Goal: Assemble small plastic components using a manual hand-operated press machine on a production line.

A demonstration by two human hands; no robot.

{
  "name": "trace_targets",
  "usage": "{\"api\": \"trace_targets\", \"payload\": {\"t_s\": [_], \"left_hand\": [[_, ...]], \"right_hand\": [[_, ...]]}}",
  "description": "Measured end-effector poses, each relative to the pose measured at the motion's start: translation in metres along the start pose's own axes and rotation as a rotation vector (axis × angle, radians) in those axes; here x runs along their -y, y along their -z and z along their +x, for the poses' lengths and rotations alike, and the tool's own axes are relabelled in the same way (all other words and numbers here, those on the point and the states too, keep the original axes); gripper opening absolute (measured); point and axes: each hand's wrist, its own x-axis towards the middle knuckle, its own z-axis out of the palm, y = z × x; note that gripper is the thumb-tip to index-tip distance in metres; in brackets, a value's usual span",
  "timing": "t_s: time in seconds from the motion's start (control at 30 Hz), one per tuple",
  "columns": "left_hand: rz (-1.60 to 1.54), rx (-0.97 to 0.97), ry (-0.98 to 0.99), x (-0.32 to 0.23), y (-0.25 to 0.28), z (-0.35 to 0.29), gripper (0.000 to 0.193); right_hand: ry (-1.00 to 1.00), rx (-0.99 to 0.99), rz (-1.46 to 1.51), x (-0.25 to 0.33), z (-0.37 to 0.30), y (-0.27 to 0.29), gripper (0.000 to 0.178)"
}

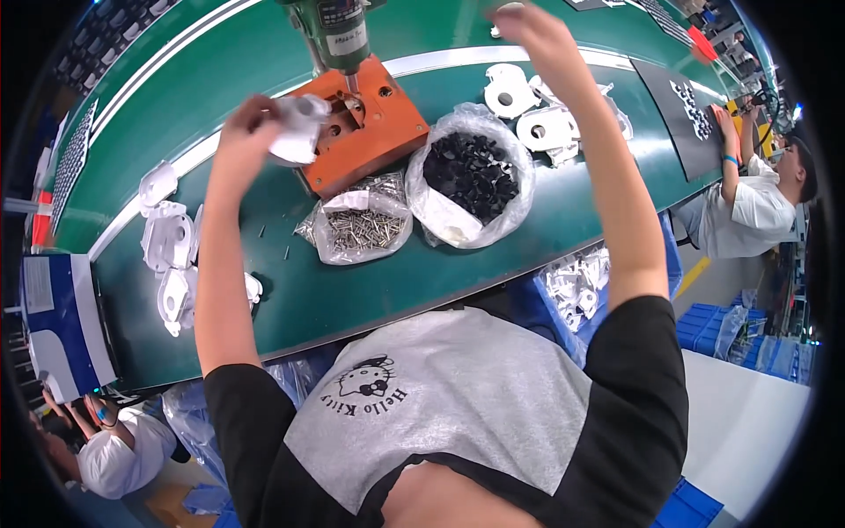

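The left hand [246, 136], its fingers closed on the edge of 1 white moulded plastic housing [297, 141], holds it at the left side of a rectangular orange block [387, 132], while the right hand [533, 28] is raised at the far side, blurred, its opening and any grip impossible to tell. Nearer the person, 2 clear plastic bags stand side by side: the smaller bag [345, 255] contains slim silvery metal pins [365, 231], the larger bag [523, 198] small black pieces [466, 172]. Below the table's edge, a blue plastic bin [672, 264] holds small white parts [576, 283].
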Motion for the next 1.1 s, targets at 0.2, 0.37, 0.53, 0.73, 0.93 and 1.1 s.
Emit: {"api": "trace_targets", "payload": {"t_s": [0.2, 0.37, 0.53, 0.73, 0.93, 1.1], "left_hand": [[0.037, -0.396, 0.073, 0.044, 0.033, 0.032, 0.062], [0.212, -0.083, 0.183, -0.005, 0.051, -0.031, 0.051], [0.526, 0.079, 0.409, -0.033, 0.072, -0.141, 0.042], [0.889, 0.008, 0.182, -0.002, 0.042, -0.218, 0.028], [-0.299, -0.224, 0.13, -0.013, -0.003, -0.182, 0.019], [-0.946, -0.132, 0.067, -0.059, -0.07, -0.146, 0.021]], "right_hand": [[-0.044, 0.287, -1.255, -0.021, -0.117, 0.04, 0.045], [0.071, 0.156, -1.389, -0.062, -0.143, 0.048, 0.034], [-0.1, -0.013, -1.167, -0.057, -0.121, 0.05, 0.021], [-0.098, -0.373, -0.659, -0.052, -0.094, 0.068, 0.029], [-0.5, -0.086, 0.543, -0.001, -0.114, -0.045, 0.039], [-0.476, 0.414, 0.982, 0.053, -0.144, -0.147, 0.025]]}}
